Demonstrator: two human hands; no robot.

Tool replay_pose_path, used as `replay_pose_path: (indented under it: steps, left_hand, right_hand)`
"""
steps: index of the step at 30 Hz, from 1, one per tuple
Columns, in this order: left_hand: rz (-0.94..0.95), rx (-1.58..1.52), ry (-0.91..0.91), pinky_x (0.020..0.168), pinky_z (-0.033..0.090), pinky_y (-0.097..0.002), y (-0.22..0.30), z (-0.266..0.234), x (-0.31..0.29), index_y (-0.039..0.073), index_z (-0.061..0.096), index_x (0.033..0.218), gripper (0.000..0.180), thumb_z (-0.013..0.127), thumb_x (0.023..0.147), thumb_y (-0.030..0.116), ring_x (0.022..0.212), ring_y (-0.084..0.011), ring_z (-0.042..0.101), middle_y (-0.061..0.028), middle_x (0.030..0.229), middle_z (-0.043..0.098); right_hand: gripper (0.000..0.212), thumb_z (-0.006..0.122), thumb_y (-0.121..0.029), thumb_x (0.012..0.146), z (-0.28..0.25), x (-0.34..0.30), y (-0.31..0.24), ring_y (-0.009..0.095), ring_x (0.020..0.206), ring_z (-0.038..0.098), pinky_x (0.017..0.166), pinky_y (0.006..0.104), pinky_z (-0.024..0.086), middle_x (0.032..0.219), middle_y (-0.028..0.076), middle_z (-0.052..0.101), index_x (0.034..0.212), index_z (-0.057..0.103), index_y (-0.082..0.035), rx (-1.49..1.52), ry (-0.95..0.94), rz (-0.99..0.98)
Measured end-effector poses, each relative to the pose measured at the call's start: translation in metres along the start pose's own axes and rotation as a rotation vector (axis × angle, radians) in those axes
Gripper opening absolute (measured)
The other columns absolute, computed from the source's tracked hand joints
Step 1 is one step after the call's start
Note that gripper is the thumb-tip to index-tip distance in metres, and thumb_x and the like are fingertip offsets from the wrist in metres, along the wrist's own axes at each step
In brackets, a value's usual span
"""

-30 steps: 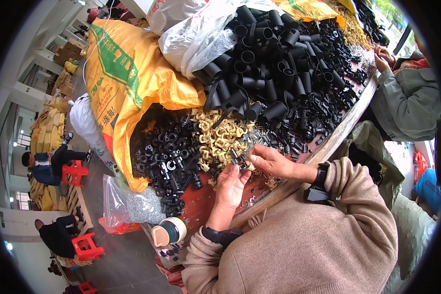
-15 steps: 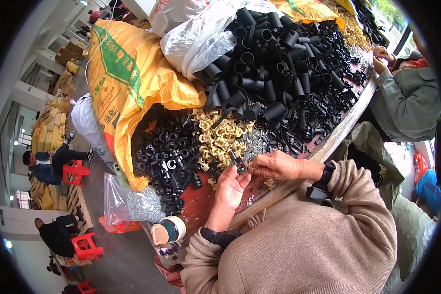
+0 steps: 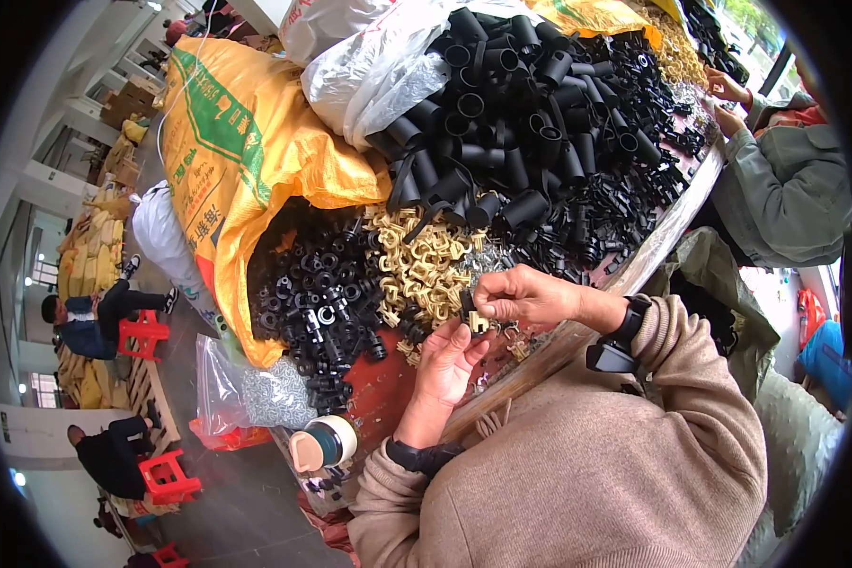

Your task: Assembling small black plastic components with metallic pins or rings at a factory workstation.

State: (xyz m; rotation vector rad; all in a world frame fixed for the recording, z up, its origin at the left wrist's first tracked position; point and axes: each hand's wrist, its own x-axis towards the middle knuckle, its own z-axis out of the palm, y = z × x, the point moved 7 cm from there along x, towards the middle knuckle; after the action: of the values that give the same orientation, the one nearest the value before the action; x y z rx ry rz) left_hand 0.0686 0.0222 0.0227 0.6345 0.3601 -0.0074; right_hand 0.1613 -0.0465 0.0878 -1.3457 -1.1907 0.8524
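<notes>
Nearest, at the near edge of the table [image 3: 677,222]: left hand [image 3: 445,364] palm up, fingers half curled and apart, cupped under the work; cannot tell if anything lies in the palm. Right hand [image 3: 521,295] is just above it, thumb and fingers pinched together on a small tan clip [image 3: 478,324], which sits between the two hands, touching the left fingertips. A black watch is on each wrist.

Judgement: the step looks like fitting or sorting one small piece. To do it well, keep the pinch tight on the clip's sides, hold the left palm directly below as a catch, and work over the table, not past its edge, since a dropped piece would roll to the floor. Turn the clip with fingertips only; the part is small and easy to lose in the heap.

Just beyond the hands: a pile of tan clips [image 3: 426,265], with a pile of small black fittings [image 3: 327,303] to its left spilling from a yellow sack [image 3: 227,161]. Loose bits lie on the red table top near the near edge.

Off the left near corner, lower down: a clear bag of small metal parts [image 3: 265,393] and a cup with a lid [image 3: 324,443].

Farther back: a big heap of black tubes [image 3: 530,104], and white plastic bags [image 3: 379,57] behind.

At the far right edge: another person's hands [image 3: 724,99], in a green sleeve, working at the same table.
</notes>
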Motion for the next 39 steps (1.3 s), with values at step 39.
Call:
replay_pose_path:
  steps: [39]
  left_hand:
    - [0.004, 0.141, 0.144, 0.064, 0.050, -0.0215, 0.001, -0.013, 0.003, 0.002, 0.053, 0.102, 0.023, 0.055, 0.080, 0.009, 0.078, -0.0172, 0.059, -0.0114, 0.092, 0.059]
  right_hand:
    - [0.012, 0.060, -0.013, 0.075, -0.018, -0.037, 0.051, 0.014, 0.057, 0.050, 0.051, 0.0261, 0.042, 0.068, 0.002, 0.050, 0.078, 0.051, -0.005, -0.085, 0.194, 0.183]
